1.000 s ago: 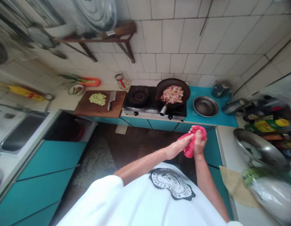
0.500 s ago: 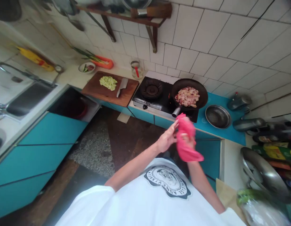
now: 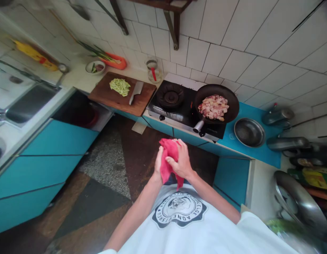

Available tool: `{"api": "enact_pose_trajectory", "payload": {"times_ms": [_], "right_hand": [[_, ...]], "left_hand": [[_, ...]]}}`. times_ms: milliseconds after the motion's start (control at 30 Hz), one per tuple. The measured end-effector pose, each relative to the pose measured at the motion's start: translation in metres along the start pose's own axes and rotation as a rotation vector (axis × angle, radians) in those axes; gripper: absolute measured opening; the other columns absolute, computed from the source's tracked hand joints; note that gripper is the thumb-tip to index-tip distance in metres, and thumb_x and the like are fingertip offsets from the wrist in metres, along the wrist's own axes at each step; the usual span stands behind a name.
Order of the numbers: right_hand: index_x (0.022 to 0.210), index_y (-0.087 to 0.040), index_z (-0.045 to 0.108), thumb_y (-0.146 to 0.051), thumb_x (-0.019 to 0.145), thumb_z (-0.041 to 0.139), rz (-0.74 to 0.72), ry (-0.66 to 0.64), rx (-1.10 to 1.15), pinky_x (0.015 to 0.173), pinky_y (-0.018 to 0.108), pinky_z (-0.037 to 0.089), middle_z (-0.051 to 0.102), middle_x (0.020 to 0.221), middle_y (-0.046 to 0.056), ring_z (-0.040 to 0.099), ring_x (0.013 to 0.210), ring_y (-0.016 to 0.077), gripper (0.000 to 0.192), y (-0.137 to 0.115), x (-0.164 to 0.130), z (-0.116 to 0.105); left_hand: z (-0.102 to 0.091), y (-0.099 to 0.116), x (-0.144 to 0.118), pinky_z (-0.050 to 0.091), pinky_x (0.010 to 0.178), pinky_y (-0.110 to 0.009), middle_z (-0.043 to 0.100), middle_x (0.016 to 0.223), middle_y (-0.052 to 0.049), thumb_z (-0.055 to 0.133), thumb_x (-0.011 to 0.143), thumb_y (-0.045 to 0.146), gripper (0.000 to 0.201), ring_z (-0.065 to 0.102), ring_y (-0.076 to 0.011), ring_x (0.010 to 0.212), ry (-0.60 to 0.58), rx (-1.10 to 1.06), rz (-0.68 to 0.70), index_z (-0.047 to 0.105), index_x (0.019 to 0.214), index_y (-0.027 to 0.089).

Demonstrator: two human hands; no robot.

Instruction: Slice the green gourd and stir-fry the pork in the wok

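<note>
A red cloth (image 3: 168, 151) is bunched between my two hands, in front of my shirt and over the floor. My left hand (image 3: 158, 164) presses it from the left side, its fingers partly behind the cloth. From the right, my right hand (image 3: 182, 160) grips it with the thumb laid across. Beyond them, a dark wok (image 3: 232, 104) sits on the right burner with pieces of raw-looking meat (image 3: 213, 107) inside, its handle (image 3: 198, 126) pointing toward me. Both hands are apart from the wok.
Left of the stove (image 3: 168, 114) lies a cutting board (image 3: 100, 93) with chopped green vegetable (image 3: 120, 86) and a cleaver (image 3: 136, 92). A jar (image 3: 152, 70) stands behind. A metal bowl (image 3: 249, 132) is on the blue counter at right; a sink (image 3: 31, 104) is far left.
The red cloth and both hands have moved left and away from the wok handle. My right hand, formerly covered by the cloth, now shows on top of it.
</note>
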State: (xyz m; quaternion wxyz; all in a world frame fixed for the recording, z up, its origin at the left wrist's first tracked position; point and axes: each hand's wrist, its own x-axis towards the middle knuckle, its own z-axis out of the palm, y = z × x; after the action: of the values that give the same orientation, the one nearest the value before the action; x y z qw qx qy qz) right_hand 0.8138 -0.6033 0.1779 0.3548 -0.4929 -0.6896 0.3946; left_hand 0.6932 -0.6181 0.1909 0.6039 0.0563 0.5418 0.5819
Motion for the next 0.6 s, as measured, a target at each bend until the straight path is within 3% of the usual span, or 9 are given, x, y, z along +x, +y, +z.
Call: {"api": "enact_pose_trajectory", "payload": {"times_ms": [67,167,233,367,433,500,600], "right_hand": [[0.159,-0.023,0.053,-0.053,0.101,0.063,-0.036,-0.158,-0.082,0.126,0.061,0.035,0.058,0.154,0.016,0.051,0.146,0.0357,0.066,0.018,0.014,0.012],[0.158,-0.027,0.054,-0.053,0.106,0.055,0.034,-0.299,-0.059,0.114,0.051,0.050,0.065,0.142,0.013,0.063,0.129,0.0300,0.058,0.039,0.031,0.032],[0.162,-0.028,0.048,-0.053,0.106,0.056,0.091,-0.257,-0.002,0.114,0.048,0.051,0.062,0.148,0.013,0.063,0.131,0.0288,0.063,0.045,0.043,0.048],[0.172,-0.023,0.030,-0.053,0.104,0.058,0.094,-0.135,0.048,0.128,0.053,0.037,0.039,0.171,0.017,0.040,0.156,0.0313,0.079,0.049,0.078,0.088],[0.170,-0.021,0.033,-0.047,0.104,0.056,0.150,-0.056,0.005,0.127,0.052,0.037,0.042,0.169,0.018,0.043,0.155,0.0306,0.075,0.052,0.099,0.106],[0.164,-0.020,0.042,-0.037,0.102,0.054,0.233,0.060,-0.044,0.124,0.050,0.043,0.054,0.159,0.017,0.053,0.146,0.0286,0.065,0.055,0.119,0.117],[0.153,-0.020,0.054,-0.027,0.098,0.051,0.339,0.271,-0.107,0.118,0.046,0.048,0.066,0.146,0.013,0.063,0.133,0.0259,0.056,0.062,0.146,0.115]], "left_hand": [[-0.005,-0.008,0.013,0.061,0.099,-0.039,0.080,0.109,-0.011,0.067,0.099,0.052,0.038,0.078,-0.0272,0.107,0.025,-0.072,-0.125,0.077,0.112,0.017],[-0.018,-0.008,0.051,0.062,0.086,-0.030,0.080,0.093,-0.008,0.073,0.098,0.034,0.020,0.077,-0.0183,0.082,0.162,-0.159,-0.291,0.076,0.103,0.014],[-0.027,0.001,0.085,0.062,0.076,-0.028,0.078,0.089,-0.007,0.071,0.100,0.033,0.020,0.074,-0.0162,0.072,0.210,-0.151,-0.350,0.074,0.104,0.014],[-0.032,0.029,0.151,0.061,0.070,-0.027,0.076,0.088,-0.007,0.062,0.106,0.041,0.028,0.073,-0.0161,0.069,0.235,-0.074,-0.429,0.072,0.104,0.015],[-0.031,0.044,0.174,0.061,0.071,-0.027,0.076,0.091,-0.008,0.064,0.104,0.039,0.025,0.074,-0.0168,0.073,0.146,0.003,-0.495,0.071,0.105,0.015],[-0.030,0.058,0.189,0.062,0.074,-0.028,0.077,0.094,-0.007,0.075,0.095,0.038,0.026,0.075,-0.0190,0.079,-0.060,0.103,-0.544,0.071,0.110,0.016],[-0.030,0.079,0.206,0.061,0.079,-0.030,0.077,0.099,-0.007,0.088,0.082,0.039,0.040,0.075,-0.0211,0.089,-0.380,0.267,-0.500,0.072,0.113,0.019]]}}
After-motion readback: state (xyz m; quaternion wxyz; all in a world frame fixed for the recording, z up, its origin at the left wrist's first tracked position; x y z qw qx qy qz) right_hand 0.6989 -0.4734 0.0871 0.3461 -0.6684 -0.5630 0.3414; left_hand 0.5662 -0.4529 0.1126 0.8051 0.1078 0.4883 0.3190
